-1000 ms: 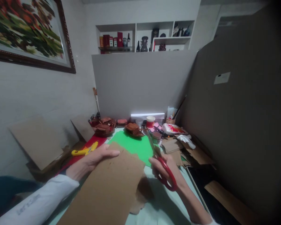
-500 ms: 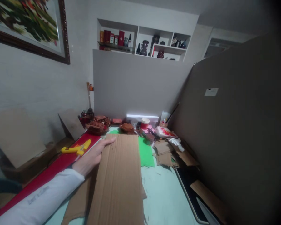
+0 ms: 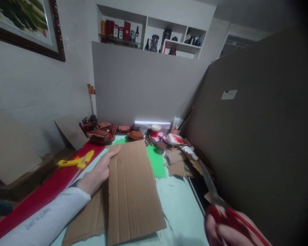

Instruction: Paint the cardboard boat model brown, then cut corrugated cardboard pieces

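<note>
My left hand (image 3: 99, 172) grips the left edge of a corrugated cardboard piece (image 3: 133, 191) near its far end, thumb on top and the other fingers hidden behind. The piece is raised and tilted above the table. At the lower right, my right hand (image 3: 229, 229) is closed around the red handles of a pair of scissors (image 3: 215, 198). Its blades point up and away, apart from the cardboard. Beneath the held piece, a second cardboard sheet (image 3: 86, 218) lies on the pale table at the left.
A yellow glue gun (image 3: 78, 160) rests on a red strip (image 3: 48, 188) at the left. Green paper (image 3: 156, 162), brown stacked pieces (image 3: 101, 135), a red-and-white tub (image 3: 155, 130) and cardboard scraps (image 3: 176, 160) lie farther back. A grey panel (image 3: 259, 119) stands along the right.
My right hand has come into view at the lower right with the scissors. The cardboard piece has tilted, so its near end now shows. My view has shifted slightly.
</note>
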Available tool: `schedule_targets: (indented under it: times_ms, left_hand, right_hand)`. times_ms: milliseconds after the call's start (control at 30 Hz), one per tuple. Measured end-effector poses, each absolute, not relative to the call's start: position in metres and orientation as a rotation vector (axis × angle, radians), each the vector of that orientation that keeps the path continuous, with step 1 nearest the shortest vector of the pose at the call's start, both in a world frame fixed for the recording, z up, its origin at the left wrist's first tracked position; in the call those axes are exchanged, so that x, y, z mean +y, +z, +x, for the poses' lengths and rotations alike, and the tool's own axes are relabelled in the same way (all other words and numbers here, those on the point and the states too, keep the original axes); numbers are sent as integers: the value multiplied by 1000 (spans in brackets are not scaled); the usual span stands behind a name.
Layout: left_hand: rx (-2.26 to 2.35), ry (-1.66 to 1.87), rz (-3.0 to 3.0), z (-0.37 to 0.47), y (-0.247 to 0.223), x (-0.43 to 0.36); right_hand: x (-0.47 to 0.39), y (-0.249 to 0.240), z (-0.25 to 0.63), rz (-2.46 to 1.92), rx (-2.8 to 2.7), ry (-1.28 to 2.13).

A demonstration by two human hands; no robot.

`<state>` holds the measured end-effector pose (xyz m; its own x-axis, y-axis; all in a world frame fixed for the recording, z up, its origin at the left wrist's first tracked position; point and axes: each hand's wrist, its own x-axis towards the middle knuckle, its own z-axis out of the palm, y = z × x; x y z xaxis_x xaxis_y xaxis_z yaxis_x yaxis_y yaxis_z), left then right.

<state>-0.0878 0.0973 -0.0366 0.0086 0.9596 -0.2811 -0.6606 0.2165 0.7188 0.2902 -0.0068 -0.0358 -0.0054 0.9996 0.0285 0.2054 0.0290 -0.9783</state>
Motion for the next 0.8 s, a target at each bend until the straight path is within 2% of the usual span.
schedule_targets:
  times_ms: [133, 333, 600, 800]
  left_hand:
    - [894, 1386, 434, -83, -36, 93]
    - [940, 1473, 471, -74, -43, 90]
    - [1038, 1481, 541, -59, -68, 88]
    - [1216, 1766, 732, -52, -31, 61]
  right_hand:
    - [21, -28, 240, -1171, -1503, 1393]
    - [68, -36, 173, -1090, -1604, 1416]
    - [91, -73, 159, -1120, -1516, 1309]
    - [89, -75, 160, -1189, -1513, 1218]
